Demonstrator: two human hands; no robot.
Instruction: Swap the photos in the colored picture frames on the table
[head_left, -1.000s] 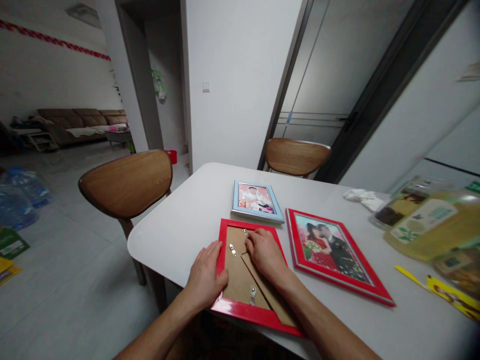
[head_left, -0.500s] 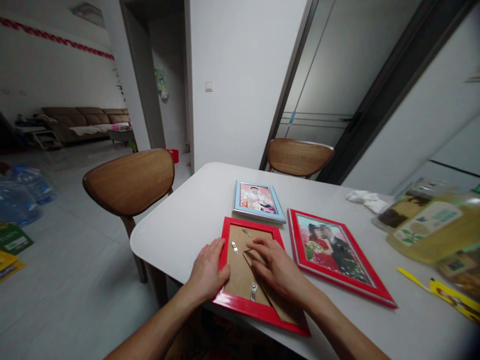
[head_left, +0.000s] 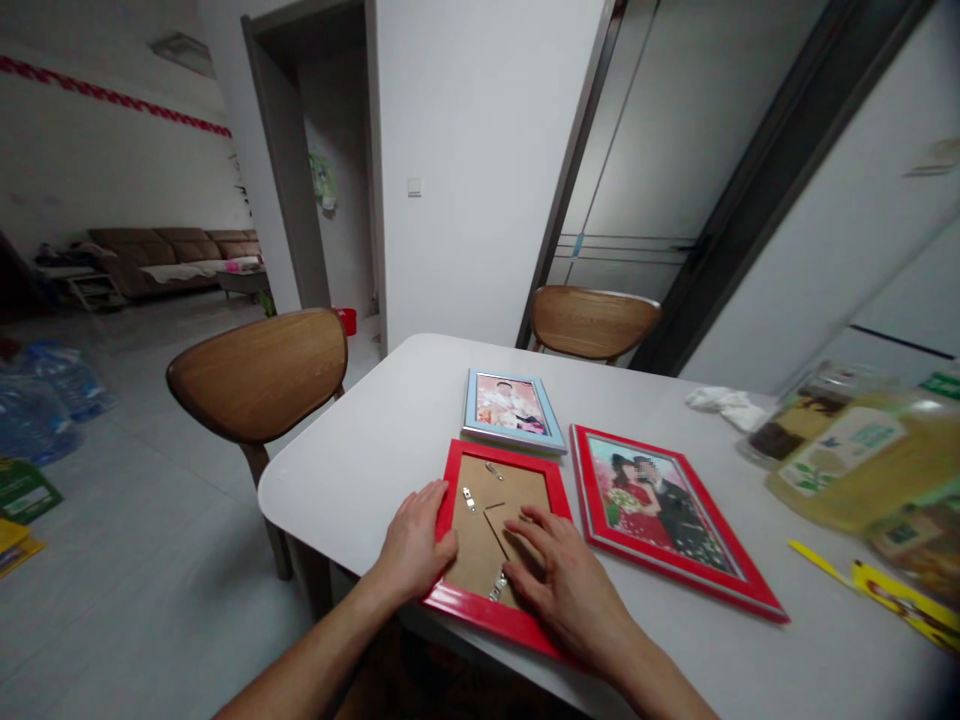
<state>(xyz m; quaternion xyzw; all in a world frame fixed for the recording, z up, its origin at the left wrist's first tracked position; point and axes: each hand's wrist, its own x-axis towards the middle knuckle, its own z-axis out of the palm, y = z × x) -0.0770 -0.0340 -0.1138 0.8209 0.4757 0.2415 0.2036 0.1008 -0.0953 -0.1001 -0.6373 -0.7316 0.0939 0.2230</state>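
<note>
A red picture frame (head_left: 504, 625) lies face down at the near table edge, its brown backing board (head_left: 474, 540) showing. My left hand (head_left: 414, 540) grips the frame's left side, thumb on the top face and fingers along the outer edge. Over the right part of the board, my right hand (head_left: 566, 570) rests with fingers apart, holding nothing. Its fingertips are by a metal clip (head_left: 499, 585) and the slit of the stand flap (head_left: 496, 530). Farther up the board sit a second metal clip (head_left: 469, 500) and a small metal piece (head_left: 493, 471). My right hand hides the board's lower right.
Beyond lies a blue-framed photo (head_left: 513, 408); to the right, a red-framed photo (head_left: 660, 510). Along the table's right side are a white cloth (head_left: 731, 405), a jar (head_left: 802, 415), a large oil bottle (head_left: 840, 460) and a yellow item (head_left: 907, 605). Wooden chairs (head_left: 262, 375) flank the table.
My right hand has moved down toward the lower clip, which has turned. The stand flap, raised earlier along its edge, now lies flatter. My left hand keeps its grip.
</note>
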